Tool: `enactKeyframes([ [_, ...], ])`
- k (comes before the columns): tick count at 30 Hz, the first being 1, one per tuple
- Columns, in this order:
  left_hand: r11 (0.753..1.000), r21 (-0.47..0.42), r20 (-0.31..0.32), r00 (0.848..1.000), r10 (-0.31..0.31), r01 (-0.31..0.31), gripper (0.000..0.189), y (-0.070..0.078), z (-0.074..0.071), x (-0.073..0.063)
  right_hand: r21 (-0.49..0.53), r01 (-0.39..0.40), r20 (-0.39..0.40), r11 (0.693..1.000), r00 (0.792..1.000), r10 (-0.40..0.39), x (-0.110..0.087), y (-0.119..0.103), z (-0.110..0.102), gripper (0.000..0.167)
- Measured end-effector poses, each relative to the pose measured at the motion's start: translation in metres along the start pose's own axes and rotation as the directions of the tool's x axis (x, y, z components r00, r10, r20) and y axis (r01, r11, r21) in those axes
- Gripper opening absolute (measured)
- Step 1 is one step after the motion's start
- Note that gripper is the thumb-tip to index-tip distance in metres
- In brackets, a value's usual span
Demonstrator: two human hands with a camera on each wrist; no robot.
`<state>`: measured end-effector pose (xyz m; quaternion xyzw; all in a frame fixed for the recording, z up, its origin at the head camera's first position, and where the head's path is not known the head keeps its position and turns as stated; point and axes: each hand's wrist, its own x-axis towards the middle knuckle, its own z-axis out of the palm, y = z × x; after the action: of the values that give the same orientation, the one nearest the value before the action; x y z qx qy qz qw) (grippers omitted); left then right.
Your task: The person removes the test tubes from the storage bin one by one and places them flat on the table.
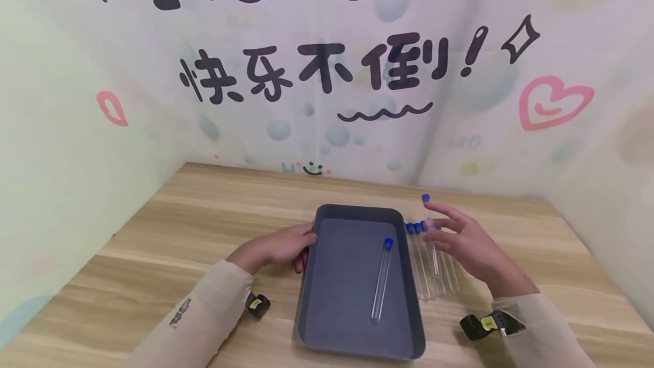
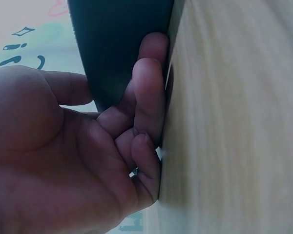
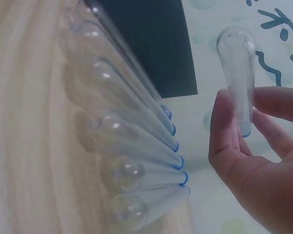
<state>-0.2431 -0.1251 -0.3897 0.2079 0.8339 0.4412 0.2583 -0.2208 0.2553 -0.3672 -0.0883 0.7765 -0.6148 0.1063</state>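
Observation:
A dark grey tray (image 1: 342, 283) sits on the table, with one blue-capped clear test tube (image 1: 381, 283) lying inside toward its right side. My left hand (image 1: 283, 245) grips the tray's left wall, thumb at the rim and fingers bent low against the outside, close to the tabletop in the left wrist view. To the right of the tray, my right hand (image 1: 472, 246) pinches another test tube (image 3: 237, 63) between thumb and fingers. Its blue cap points away from me, and it is raised above a row of several capped test tubes (image 3: 136, 136) lying side by side.
The wood-grain table (image 1: 204, 220) ends at a printed cloth backdrop (image 1: 255, 135) behind the tray. The row of tubes lies right along the tray's right wall. Cloth also hangs at both sides. A black camera band (image 1: 482, 325) is on the right wrist.

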Motion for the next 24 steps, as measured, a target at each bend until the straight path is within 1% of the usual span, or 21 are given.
enactKeyframes([
  [4,1.000,-0.003,0.004,1.000,-0.001,0.001,0.040,0.000,0.002,0.000,-0.026,0.001,0.015,1.000,1.000,0.000,-0.001,0.000,-0.002,0.066],
  [10,1.000,0.008,0.002,1.000,0.010,-0.010,0.039,0.003,0.001,0.002,0.004,0.016,-0.009,1.000,1.000,-0.016,-0.002,0.001,-0.006,0.065],
  [14,1.000,0.014,0.003,1.000,0.000,0.000,0.038,0.003,0.000,0.001,0.012,0.015,-0.019,1.000,1.000,-0.015,-0.003,0.001,-0.010,0.061],
  [17,1.000,0.012,-0.002,1.000,-0.006,0.006,0.038,0.002,-0.001,0.001,0.027,0.022,-0.024,0.999,0.999,-0.021,-0.003,0.000,-0.013,0.056],
  [20,1.000,0.008,-0.006,1.000,-0.007,0.007,0.038,0.002,-0.002,0.001,0.050,0.027,-0.028,0.998,0.999,-0.026,-0.004,0.001,-0.016,0.047],
  [24,1.000,0.008,-0.002,1.000,-0.010,0.010,0.038,0.002,-0.002,0.000,0.043,0.015,-0.039,0.999,0.999,-0.013,-0.005,0.002,-0.021,0.037],
])
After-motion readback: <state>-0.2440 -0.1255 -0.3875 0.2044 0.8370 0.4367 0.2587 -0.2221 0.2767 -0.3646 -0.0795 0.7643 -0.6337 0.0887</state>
